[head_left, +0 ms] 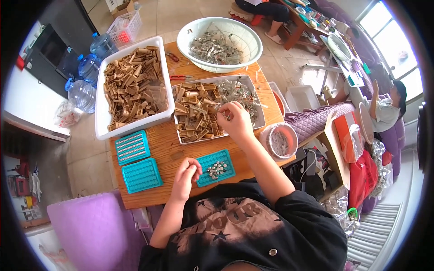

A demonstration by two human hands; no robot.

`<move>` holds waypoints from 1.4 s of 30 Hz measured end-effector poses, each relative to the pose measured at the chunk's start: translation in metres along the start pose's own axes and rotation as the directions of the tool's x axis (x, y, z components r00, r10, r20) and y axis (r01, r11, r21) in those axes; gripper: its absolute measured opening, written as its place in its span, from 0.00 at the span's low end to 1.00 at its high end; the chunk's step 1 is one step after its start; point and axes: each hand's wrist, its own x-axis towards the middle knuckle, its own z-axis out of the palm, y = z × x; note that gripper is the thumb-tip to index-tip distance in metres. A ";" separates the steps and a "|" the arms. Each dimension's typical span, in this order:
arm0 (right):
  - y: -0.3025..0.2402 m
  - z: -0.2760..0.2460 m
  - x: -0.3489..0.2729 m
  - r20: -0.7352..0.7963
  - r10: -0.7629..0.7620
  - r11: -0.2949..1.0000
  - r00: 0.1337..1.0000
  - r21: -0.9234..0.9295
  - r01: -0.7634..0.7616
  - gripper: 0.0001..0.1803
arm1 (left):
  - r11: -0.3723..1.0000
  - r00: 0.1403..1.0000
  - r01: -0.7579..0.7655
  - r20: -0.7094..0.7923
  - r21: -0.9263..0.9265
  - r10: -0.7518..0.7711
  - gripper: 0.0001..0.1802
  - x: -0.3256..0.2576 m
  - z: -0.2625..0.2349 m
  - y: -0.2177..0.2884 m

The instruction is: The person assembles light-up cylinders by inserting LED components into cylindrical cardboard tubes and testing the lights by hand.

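My right hand (236, 121) reaches over a shallow white tray (212, 138), its fingers pinched together near where gold-brown plastic pieces (194, 108) meet clear plastic and metal parts (237, 92). Whatever lies between those fingertips is too small to make out. Closer to me, my left hand (184, 177) is curled closed beside a teal grooved tray (205, 162); its contents, if any, are hidden. Several small round silvery pieces (218, 169) lie loose on that teal tray. To the left are a teal tray with rows of silvery pieces (132, 147) and another teal tray (141, 175).
A deep white bin (100, 108) of gold-brown pieces stands left. A pale green basin (253, 52) of clear parts sits at the back. Red-handled pliers (181, 78) lie between. A round tub (290, 147) stands right. Another person (384, 106) sits far right.
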 end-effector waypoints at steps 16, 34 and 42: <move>-0.001 -0.050 -0.005 0.172 0.017 1.000 0.985 -0.005 -0.016 0.14 | 0.996 0.994 0.077 0.076 0.044 -0.080 0.08 0.013 0.024 0.002; 0.241 -0.194 -0.042 0.050 0.713 0.570 0.700 0.540 -0.619 0.12 | 0.341 0.553 -0.784 0.833 0.518 0.007 0.10 0.044 0.128 -0.056; 0.394 -0.094 -0.011 0.285 0.749 0.299 0.598 0.660 -0.689 0.13 | 0.245 0.483 -0.836 0.870 0.491 -0.099 0.14 0.081 0.161 -0.095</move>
